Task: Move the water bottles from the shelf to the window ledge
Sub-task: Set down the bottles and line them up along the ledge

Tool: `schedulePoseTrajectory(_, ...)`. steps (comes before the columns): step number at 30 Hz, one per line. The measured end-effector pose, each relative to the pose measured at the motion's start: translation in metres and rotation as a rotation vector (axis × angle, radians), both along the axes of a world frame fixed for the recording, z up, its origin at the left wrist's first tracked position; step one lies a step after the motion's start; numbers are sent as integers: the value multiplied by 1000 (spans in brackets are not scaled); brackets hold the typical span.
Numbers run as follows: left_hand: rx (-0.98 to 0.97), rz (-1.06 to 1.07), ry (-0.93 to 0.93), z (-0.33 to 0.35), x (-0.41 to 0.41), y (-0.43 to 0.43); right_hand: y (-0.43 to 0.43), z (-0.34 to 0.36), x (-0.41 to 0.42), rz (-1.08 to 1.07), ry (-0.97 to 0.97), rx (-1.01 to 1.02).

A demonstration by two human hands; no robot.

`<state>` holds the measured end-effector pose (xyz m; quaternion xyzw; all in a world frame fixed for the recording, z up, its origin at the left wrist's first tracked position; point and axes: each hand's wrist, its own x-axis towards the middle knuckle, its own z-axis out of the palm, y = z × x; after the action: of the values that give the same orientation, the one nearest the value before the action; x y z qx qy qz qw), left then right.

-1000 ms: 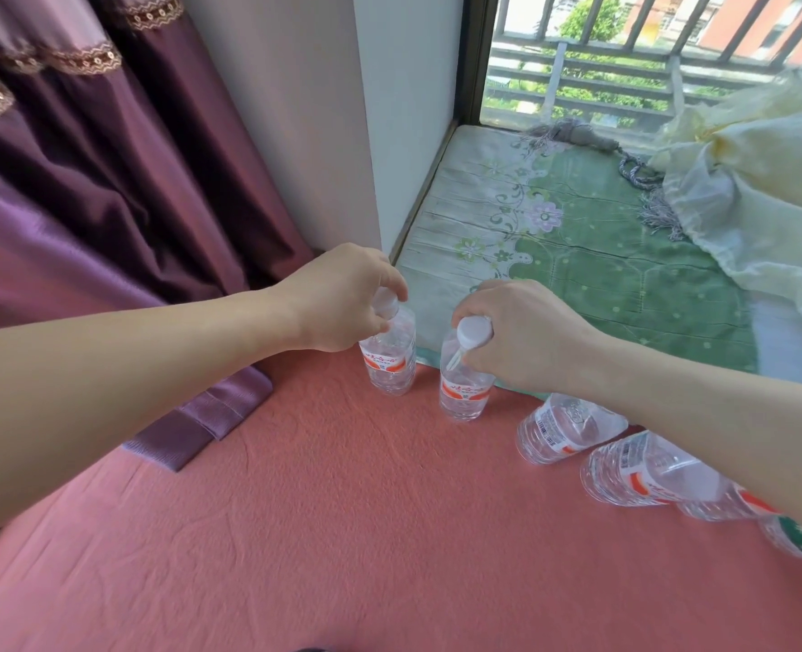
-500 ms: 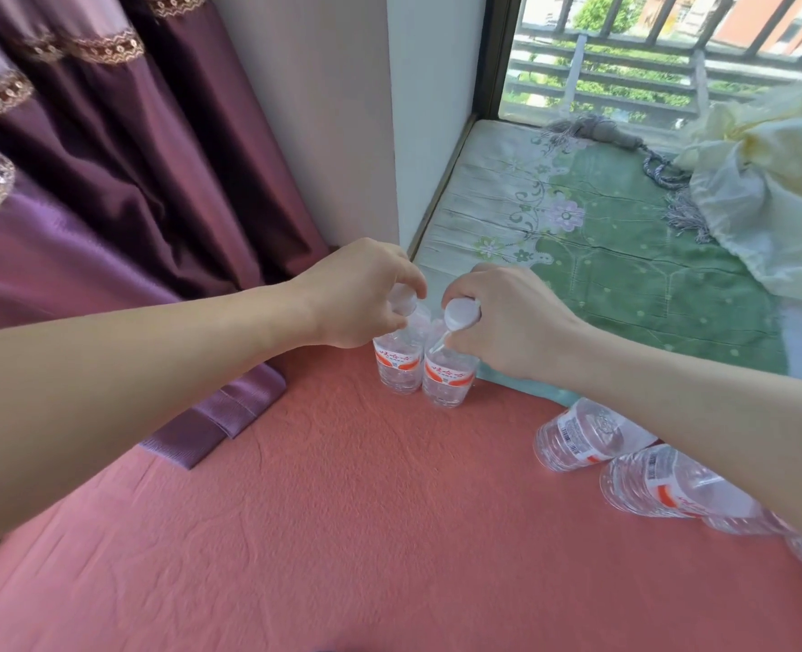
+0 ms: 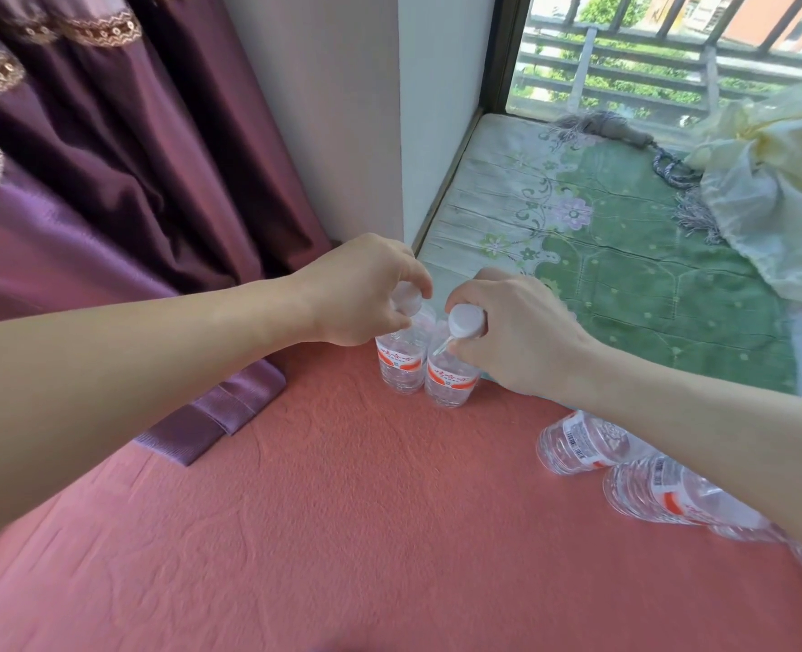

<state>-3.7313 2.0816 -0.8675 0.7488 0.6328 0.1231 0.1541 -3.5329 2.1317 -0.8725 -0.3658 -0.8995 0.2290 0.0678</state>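
Right, the widest thing I see is the pink cloth-covered surface (image 3: 342, 534) filling the near half of the view. A purple curtain (image 3: 131, 181) hangs along its left edge. The window ledge (image 3: 625, 275), under a green flowered mat, adjoins its far edge, and a cream cloth (image 3: 775, 195) is heaped at the ledge's right end.

I have the left hand (image 3: 361, 289) reaching in from the left and the right hand (image 3: 516, 331) from the right. They meet at the far edge, close to the ledge's left corner by the wall.

Two loose bottles (image 3: 582, 442) lie on their sides near the right edge, partly under my right forearm. I take them as waiting their turn.

Each hand has its own bottle. The left bottle (image 3: 400, 364) and the right bottle (image 3: 451, 381) stand upright, side by side, touching or very nearly so. Both appear to rest on the pink cloth just short of the ledge.

My left fingers curl round the left cap (image 3: 406, 298) and my right fingers pinch the right cap (image 3: 465, 321). I judge a grip at the neck keeps each bottle hanging plumb, so it can be set down squarely and one lift over the edge carries both across.
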Motion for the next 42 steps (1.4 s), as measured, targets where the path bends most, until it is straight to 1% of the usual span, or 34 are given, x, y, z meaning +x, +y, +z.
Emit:
schedulePoseTrajectory(7,7,16,-10,-1,0,0,-2,-1,0,-18,21,1)
schedulePoseTrajectory(15,-27,23,-40,-3,0,2,-2,-2,1,-35,47,-11)
schedulePoseTrajectory(31,-16,14,-15,-7,-1,-3,-5,1,-1,-71,5,-50)
schedulePoseTrajectory(42,-78,74,-18,-4,1,-10,-7,8,-1,-48,-44,-54)
